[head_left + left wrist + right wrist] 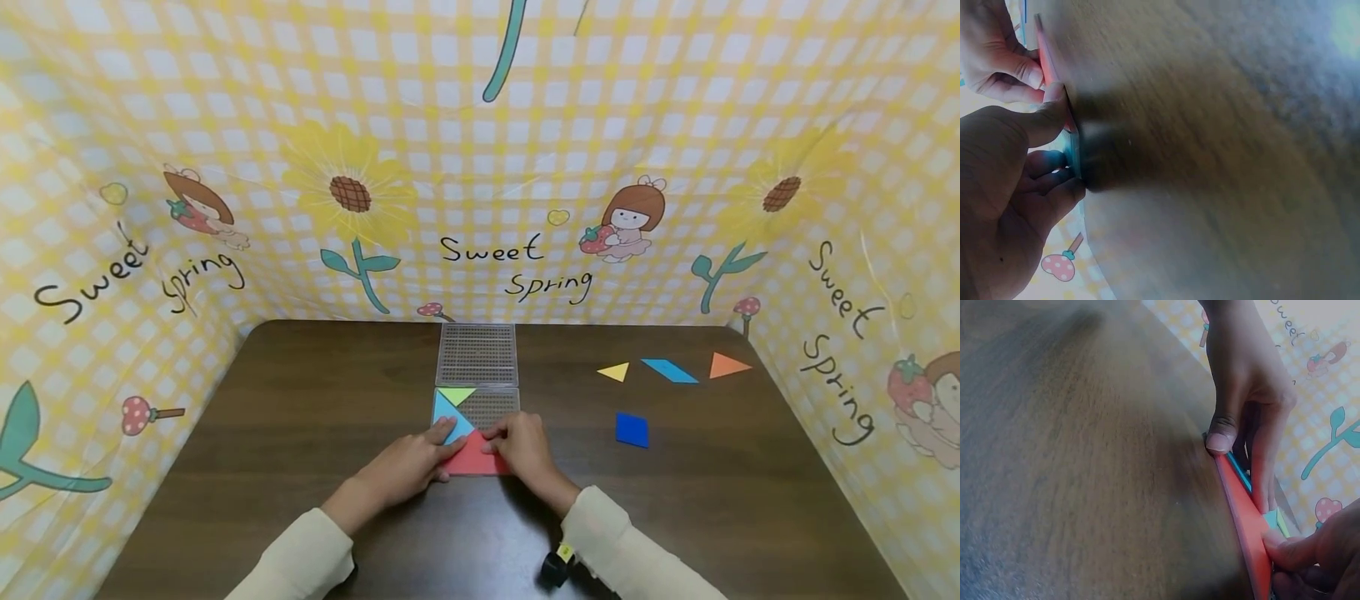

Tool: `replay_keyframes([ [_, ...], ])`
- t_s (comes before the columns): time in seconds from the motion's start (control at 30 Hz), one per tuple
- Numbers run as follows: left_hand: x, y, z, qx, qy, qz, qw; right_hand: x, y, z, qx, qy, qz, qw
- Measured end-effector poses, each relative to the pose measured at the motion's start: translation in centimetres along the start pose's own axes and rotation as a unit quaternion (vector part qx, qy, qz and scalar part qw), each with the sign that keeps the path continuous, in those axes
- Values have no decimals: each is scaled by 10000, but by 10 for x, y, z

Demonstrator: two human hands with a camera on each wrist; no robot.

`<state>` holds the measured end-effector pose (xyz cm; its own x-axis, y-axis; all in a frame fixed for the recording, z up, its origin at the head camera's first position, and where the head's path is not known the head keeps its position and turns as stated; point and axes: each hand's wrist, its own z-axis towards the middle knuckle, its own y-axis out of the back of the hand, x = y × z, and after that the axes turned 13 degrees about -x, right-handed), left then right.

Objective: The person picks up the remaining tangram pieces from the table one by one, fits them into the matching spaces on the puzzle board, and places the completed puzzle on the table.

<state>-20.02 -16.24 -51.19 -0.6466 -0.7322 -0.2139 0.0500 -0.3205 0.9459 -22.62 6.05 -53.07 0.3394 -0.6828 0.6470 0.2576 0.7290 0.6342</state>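
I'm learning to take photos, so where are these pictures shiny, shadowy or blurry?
Head view: pale shine low on the table, a dark shadow by the right hand; left wrist view: bright glare top right, shadow beside the left hand; right wrist view: dim, with blurry wood.

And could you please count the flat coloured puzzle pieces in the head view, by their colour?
Light blue: 2, a partly covered piece and a parallelogram
Dark blue piece: 1
Red piece: 1
Light green piece: 1
Yellow piece: 1
Orange piece: 1
Total: 7
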Motion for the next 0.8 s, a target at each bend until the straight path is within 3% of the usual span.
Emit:
replay_keyframes([
  [0.17,0,0,0,-74,-25,23,10000,-2,4,5,384,41,75,9992],
  [0.27,1,0,-1,-97,-32,-15,9999,-8,10,11,711,129,405,9966],
  [0.4,1,-1,-2,-62,9,-128,9999,-16,26,22,988,-53,762,9922],
  [0.8,4,2,4,93,104,-292,9995,-65,96,60,1005,-342,-99,9943],
])
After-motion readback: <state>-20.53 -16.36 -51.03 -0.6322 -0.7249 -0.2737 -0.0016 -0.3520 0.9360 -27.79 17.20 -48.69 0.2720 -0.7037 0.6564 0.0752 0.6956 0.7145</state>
